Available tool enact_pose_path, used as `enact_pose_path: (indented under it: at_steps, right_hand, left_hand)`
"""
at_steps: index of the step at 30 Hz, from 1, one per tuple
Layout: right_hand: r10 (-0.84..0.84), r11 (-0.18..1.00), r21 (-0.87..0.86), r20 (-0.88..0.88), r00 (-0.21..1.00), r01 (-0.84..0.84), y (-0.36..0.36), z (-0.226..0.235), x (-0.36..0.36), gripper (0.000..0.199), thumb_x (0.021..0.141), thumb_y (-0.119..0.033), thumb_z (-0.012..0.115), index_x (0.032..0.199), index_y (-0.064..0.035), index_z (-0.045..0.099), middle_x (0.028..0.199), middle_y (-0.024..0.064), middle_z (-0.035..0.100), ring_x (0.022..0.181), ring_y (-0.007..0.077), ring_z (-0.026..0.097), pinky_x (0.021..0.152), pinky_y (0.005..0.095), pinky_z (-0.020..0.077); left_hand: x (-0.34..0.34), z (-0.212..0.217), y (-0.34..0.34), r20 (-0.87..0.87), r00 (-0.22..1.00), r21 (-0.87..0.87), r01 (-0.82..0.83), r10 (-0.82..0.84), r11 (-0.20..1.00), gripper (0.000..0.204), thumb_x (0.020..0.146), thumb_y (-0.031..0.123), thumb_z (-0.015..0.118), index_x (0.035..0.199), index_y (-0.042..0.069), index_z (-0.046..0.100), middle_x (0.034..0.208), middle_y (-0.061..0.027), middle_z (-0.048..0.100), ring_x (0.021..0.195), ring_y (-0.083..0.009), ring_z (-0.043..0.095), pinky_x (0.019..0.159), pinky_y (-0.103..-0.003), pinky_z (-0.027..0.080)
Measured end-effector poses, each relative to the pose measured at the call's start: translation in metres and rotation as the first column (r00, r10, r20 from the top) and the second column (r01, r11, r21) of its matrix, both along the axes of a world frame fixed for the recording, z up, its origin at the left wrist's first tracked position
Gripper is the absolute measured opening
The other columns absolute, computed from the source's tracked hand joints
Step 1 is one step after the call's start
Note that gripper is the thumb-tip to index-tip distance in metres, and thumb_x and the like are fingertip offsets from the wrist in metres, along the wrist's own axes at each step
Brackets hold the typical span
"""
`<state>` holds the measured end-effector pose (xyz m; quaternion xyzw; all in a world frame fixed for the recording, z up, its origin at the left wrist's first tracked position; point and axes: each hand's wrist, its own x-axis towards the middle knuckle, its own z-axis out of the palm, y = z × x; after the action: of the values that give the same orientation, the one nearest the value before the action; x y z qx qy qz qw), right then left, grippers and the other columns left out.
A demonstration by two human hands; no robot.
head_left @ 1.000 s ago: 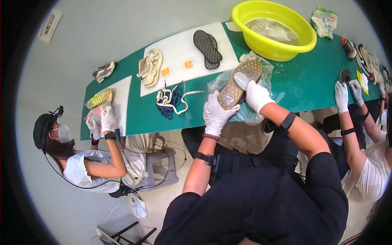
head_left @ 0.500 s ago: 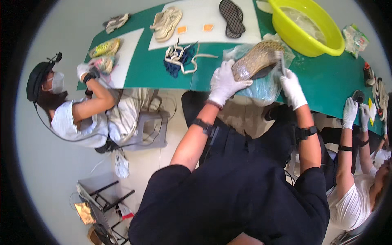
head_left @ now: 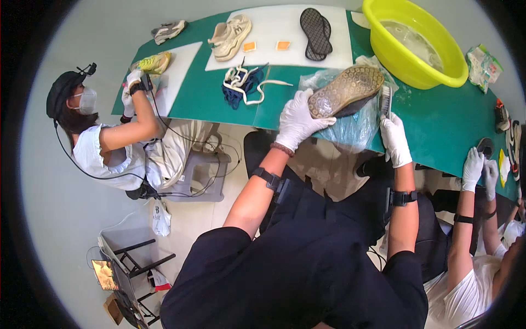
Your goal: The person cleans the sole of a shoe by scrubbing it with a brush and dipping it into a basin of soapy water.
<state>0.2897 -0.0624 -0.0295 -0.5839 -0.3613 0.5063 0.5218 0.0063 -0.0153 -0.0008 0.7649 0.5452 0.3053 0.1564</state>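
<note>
My left hand [head_left: 300,119], in a white glove, grips one end of a shoe [head_left: 346,90] turned with its tan, patterned sole toward me. The sole looks wet, and the dark upper shows only along its lower edge. A brush [head_left: 386,102] with pale bristles is held in my gloved right hand [head_left: 395,139], just to the right of the shoe and apart from it. Below the shoe, a crumpled clear plastic bag [head_left: 350,130] lies over the table's near edge.
A yellow basin [head_left: 457,68] of cloudy water stands at the far right. Beyond my left hand lie white laces with a dark cloth [head_left: 241,88], a cream shoe [head_left: 230,38] and black insoles [head_left: 316,35]. Co-workers handle shoes at either side of the green table [head_left: 427,115].
The brush has come away from the sole, down and to the right. The sole now faces me more fully. The left co-worker's hands have moved up to the yellow shoe.
</note>
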Motion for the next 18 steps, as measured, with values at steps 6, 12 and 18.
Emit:
enact_pose_path:
  at_steps: [6, 12, 18]
  right_hand:
    - [0.016, 0.998, 0.06, 0.234, 0.972, -0.031, -0.001, 0.008, 0.005, 0.015, 0.097, -0.015, 0.053, 0.094, -0.0056, 0.064, 0.075, -0.0087, 0.05, 0.065, 0.0055, 0.04, 0.056, 0.024, 0.0334]
    - [0.054, 0.998, 0.032, -0.022, 0.998, -0.054, -0.001, 0.013, 0.004, 0.009, 0.097, -0.017, 0.055, 0.095, -0.01, 0.06, 0.065, -0.0115, 0.042, 0.05, 0.0021, 0.034, 0.044, 0.0213, 0.0237]
    - [-0.014, 1.0, 0.002, 0.146, 0.989, 0.014, -0.007, 0.025, 0.002, 0.012, 0.093, -0.024, 0.055, 0.085, -0.0157, 0.051, 0.062, -0.0107, 0.04, 0.045, 0.003, 0.032, 0.037, 0.0233, 0.0236]
  left_hand:
    - [0.003, -0.009, 0.003, 0.062, 0.998, 0.105, -0.013, 0.006, 0.994, 0.094, 0.055, 0.062, 0.087, 0.123, 0.005, 0.056, 0.115, -0.0166, 0.062, 0.105, -0.0369, 0.063, 0.09, -0.044, 0.052]
    - [-0.001, -0.013, 0.009, 0.006, 1.0, 0.189, -0.005, 0.004, 0.982, 0.094, 0.055, 0.058, 0.091, 0.122, 0.001, 0.057, 0.115, -0.0148, 0.063, 0.107, -0.0299, 0.064, 0.092, -0.038, 0.052]
    - [0.008, -0.005, 0.003, -0.012, 1.0, 0.214, -0.011, 0.014, 0.977, 0.085, 0.06, 0.052, 0.091, 0.122, 0.003, 0.06, 0.115, -0.0153, 0.065, 0.106, -0.0296, 0.066, 0.091, -0.038, 0.053]
